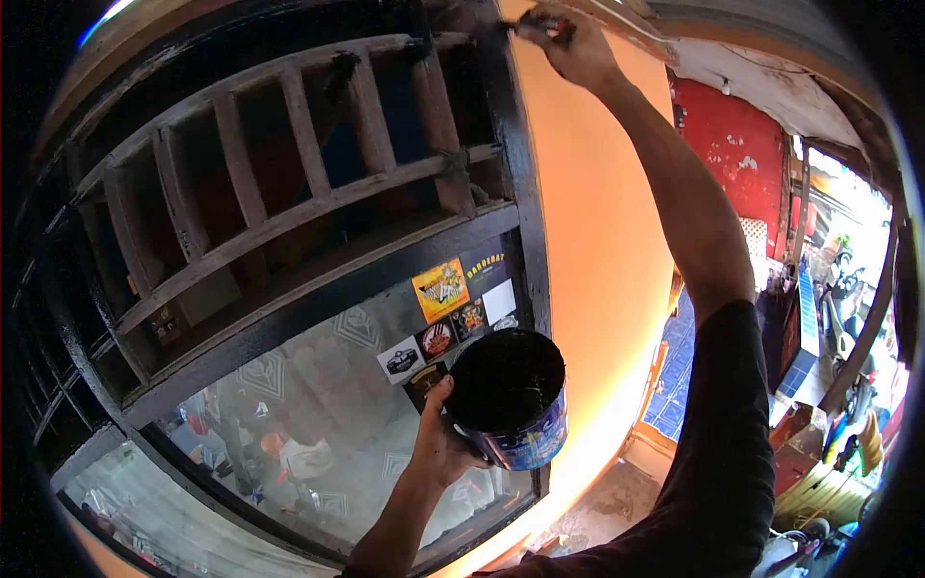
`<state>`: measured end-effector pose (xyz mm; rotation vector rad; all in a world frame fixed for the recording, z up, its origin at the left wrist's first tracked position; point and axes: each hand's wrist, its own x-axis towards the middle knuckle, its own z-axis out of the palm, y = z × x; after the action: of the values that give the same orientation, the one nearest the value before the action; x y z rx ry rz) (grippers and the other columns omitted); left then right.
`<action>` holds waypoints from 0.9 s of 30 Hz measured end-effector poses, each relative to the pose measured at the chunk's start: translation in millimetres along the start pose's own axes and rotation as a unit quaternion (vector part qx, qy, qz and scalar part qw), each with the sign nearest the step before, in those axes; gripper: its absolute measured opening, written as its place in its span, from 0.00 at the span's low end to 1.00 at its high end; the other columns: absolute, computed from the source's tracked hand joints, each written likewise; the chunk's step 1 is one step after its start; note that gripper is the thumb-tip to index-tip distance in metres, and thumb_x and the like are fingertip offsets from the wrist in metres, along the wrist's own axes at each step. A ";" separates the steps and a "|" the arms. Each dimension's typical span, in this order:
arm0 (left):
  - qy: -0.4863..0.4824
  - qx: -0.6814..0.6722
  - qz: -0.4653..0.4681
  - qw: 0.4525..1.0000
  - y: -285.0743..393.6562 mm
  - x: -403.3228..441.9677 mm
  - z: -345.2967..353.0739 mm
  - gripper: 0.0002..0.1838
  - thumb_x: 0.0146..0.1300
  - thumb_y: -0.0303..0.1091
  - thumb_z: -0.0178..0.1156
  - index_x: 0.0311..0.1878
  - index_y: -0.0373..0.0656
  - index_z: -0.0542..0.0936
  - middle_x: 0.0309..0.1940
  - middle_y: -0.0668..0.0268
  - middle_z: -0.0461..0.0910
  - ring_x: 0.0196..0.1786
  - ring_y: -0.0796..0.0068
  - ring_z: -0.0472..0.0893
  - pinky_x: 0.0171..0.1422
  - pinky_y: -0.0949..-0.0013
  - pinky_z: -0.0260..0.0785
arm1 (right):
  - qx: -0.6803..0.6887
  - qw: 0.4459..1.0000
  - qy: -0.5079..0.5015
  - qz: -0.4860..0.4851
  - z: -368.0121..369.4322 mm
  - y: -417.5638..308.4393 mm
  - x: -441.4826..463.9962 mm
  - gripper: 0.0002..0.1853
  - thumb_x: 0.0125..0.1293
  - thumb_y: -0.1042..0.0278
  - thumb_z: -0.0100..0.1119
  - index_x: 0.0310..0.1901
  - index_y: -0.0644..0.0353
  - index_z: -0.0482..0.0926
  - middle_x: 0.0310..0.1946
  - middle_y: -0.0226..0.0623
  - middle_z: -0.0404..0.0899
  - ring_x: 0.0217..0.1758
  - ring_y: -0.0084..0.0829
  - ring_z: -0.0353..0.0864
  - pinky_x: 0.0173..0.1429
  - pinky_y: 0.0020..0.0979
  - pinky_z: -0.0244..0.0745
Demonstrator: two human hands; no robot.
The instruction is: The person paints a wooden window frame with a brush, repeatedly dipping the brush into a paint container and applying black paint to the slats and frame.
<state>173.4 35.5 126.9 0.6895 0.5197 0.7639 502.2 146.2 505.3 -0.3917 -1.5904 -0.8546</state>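
Observation:
My left hand (445,438) grips a blue paint can (528,441) from its side and underneath, thumb up by the rim. The can is tilted toward me, and its inside is black with paint. High up, my right hand (576,50) is closed around a paintbrush (525,27), its bristle end at the dark wooden frame post (509,96) beside the orange wall. Much of the brush is hidden by my fingers, and its tip is blurred. Left of the post, the slatted wooden vent (260,144) is partly black and partly bare grey-brown.
Below the vent is a glass window (318,424) with several stickers (440,291) near the can. An orange wall (597,241) runs close along the post's right side. Farther right are a red wall (732,144), blue floor tiles (672,371) and a parked motorbike (848,318).

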 end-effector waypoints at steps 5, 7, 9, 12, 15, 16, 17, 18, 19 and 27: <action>-0.006 0.010 0.000 1.000 2.2 -1.5 6.9 0.46 0.60 0.72 0.52 0.77 0.60 0.60 0.77 0.54 0.57 0.75 0.34 0.58 0.65 0.16 0.43 | -0.009 0.995 -0.024 0.095 -3.0 -36.3 -4.6 0.09 0.67 0.68 0.66 0.41 0.65 0.81 0.31 0.37 0.83 0.32 0.26 0.79 0.39 0.29 0.75; -0.023 0.008 0.001 1.000 2.9 -0.6 7.7 0.46 0.59 0.72 0.52 0.77 0.60 0.60 0.77 0.54 0.57 0.75 0.33 0.57 0.66 0.15 0.43 | -0.022 0.993 -0.062 0.096 -2.8 -40.2 -20.2 0.09 0.66 0.69 0.66 0.42 0.65 0.82 0.33 0.38 0.85 0.35 0.26 0.81 0.42 0.28 0.76; -0.009 0.010 -0.001 1.000 2.6 -0.6 6.8 0.46 0.59 0.72 0.52 0.77 0.60 0.60 0.77 0.54 0.57 0.75 0.33 0.58 0.65 0.15 0.43 | -0.090 0.974 -0.129 0.164 1.5 -36.9 -58.7 0.16 0.66 0.56 0.70 0.47 0.59 0.81 0.33 0.37 0.82 0.36 0.22 0.78 0.45 0.26 0.75; 0.016 0.004 -0.018 1.000 3.9 9.8 -1.6 0.45 0.59 0.72 0.52 0.77 0.60 0.61 0.77 0.54 0.58 0.74 0.34 0.59 0.65 0.15 0.44 | 0.020 0.989 -0.108 0.097 -0.7 -48.0 -100.4 0.09 0.68 0.63 0.67 0.46 0.56 0.82 0.33 0.39 0.85 0.35 0.31 0.83 0.46 0.31 0.78; 0.007 0.001 -0.033 0.999 3.8 15.0 -4.6 0.44 0.60 0.71 0.52 0.76 0.60 0.62 0.76 0.54 0.60 0.74 0.35 0.60 0.65 0.15 0.45 | 0.063 0.955 -0.232 0.173 -18.3 -65.8 -129.3 0.10 0.66 0.65 0.68 0.45 0.58 0.81 0.30 0.36 0.83 0.32 0.26 0.79 0.44 0.30 0.77; -0.007 0.000 -0.033 0.999 3.9 17.5 -2.0 0.44 0.60 0.71 0.52 0.76 0.60 0.63 0.75 0.55 0.61 0.74 0.36 0.60 0.65 0.15 0.45 | 0.045 0.939 -0.285 0.187 -26.7 -68.7 -128.9 0.10 0.66 0.65 0.69 0.45 0.58 0.81 0.30 0.35 0.83 0.33 0.25 0.79 0.44 0.29 0.76; -0.008 0.003 -0.032 0.999 2.6 17.9 -2.7 0.44 0.60 0.71 0.52 0.76 0.60 0.63 0.75 0.55 0.62 0.74 0.36 0.60 0.64 0.15 0.46 | 0.048 0.926 -0.305 0.217 -34.1 -75.1 -122.9 0.11 0.65 0.64 0.70 0.44 0.58 0.82 0.29 0.34 0.83 0.32 0.25 0.78 0.43 0.29 0.76; -0.008 0.006 -0.028 1.000 2.4 19.0 -4.5 0.43 0.60 0.71 0.52 0.76 0.60 0.63 0.75 0.55 0.62 0.74 0.36 0.60 0.64 0.15 0.46 | 0.051 0.913 -0.324 0.244 -39.4 -80.3 -113.3 0.12 0.64 0.63 0.71 0.43 0.59 0.82 0.28 0.33 0.82 0.31 0.26 0.78 0.41 0.29 0.75; -0.010 0.008 -0.021 1.000 3.4 20.4 -4.7 0.43 0.60 0.71 0.52 0.76 0.60 0.63 0.75 0.56 0.62 0.74 0.37 0.61 0.64 0.16 0.46 | 0.055 0.899 -0.342 0.269 -43.9 -85.0 -100.5 0.12 0.63 0.63 0.72 0.43 0.59 0.82 0.28 0.33 0.82 0.30 0.26 0.77 0.40 0.28 0.75; -0.028 0.010 0.001 1.000 2.9 4.4 -1.4 0.44 0.59 0.72 0.53 0.76 0.60 0.63 0.75 0.55 0.62 0.73 0.36 0.62 0.64 0.18 0.50 | -0.049 0.961 -0.237 0.130 -29.1 -18.8 -31.1 0.13 0.63 0.61 0.71 0.44 0.57 0.83 0.32 0.32 0.85 0.32 0.24 0.80 0.41 0.27 0.76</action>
<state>173.9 40.9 127.3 0.7278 0.4763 0.7410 516.6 119.5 470.0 -0.9094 -1.8821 -0.6657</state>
